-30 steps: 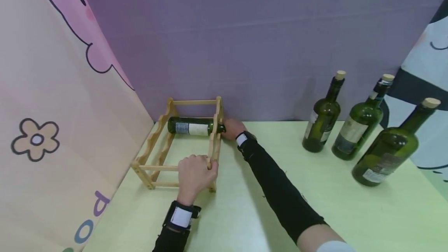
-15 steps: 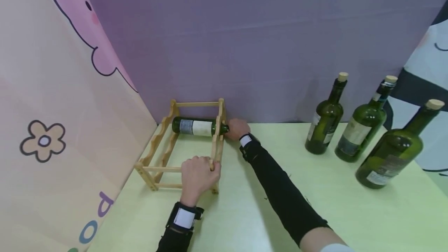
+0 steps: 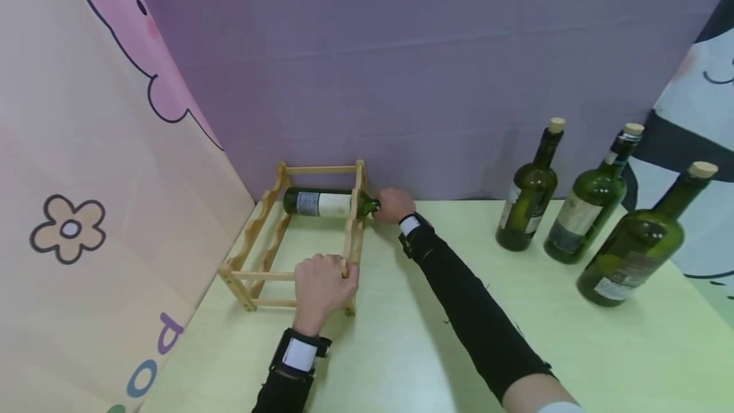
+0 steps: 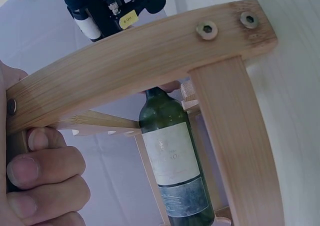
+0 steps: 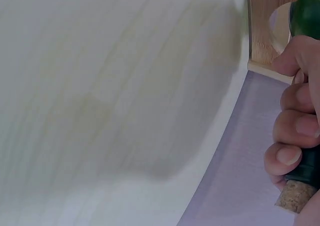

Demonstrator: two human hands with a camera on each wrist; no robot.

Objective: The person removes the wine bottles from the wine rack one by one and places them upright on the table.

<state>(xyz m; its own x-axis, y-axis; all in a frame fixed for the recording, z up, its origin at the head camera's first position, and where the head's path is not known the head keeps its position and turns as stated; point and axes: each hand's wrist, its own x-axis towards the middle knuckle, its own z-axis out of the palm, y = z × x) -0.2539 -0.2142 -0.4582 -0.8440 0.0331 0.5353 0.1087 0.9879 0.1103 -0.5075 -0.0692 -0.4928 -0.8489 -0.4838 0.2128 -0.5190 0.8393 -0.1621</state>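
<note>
A green wine bottle [image 3: 324,203] with a white and blue label lies on its side across the far end of a wooden wine rack [image 3: 266,249]. Its neck pokes out through the rack's right side, where my right hand [image 3: 395,205] grips it. In the right wrist view, the fingers [image 5: 289,126] curl round the neck, and the cork [image 5: 296,196] shows below them. My left hand [image 3: 322,289] holds the near right corner of the rack; its fingers [image 4: 50,181] are curled round the wood in the left wrist view.
Three corked green bottles stand upright on the right of the table [image 3: 436,336]: a far one [image 3: 527,199], a middle one [image 3: 586,202] and a near one [image 3: 633,247]. A purple cloth wall [image 3: 436,81] rises behind, and a printed panel [image 3: 115,209] borders the left.
My right hand and the bottle have shifted slightly to the right, so more of the neck sticks out past the rack. The left hand keeps its hold on the corner.
</note>
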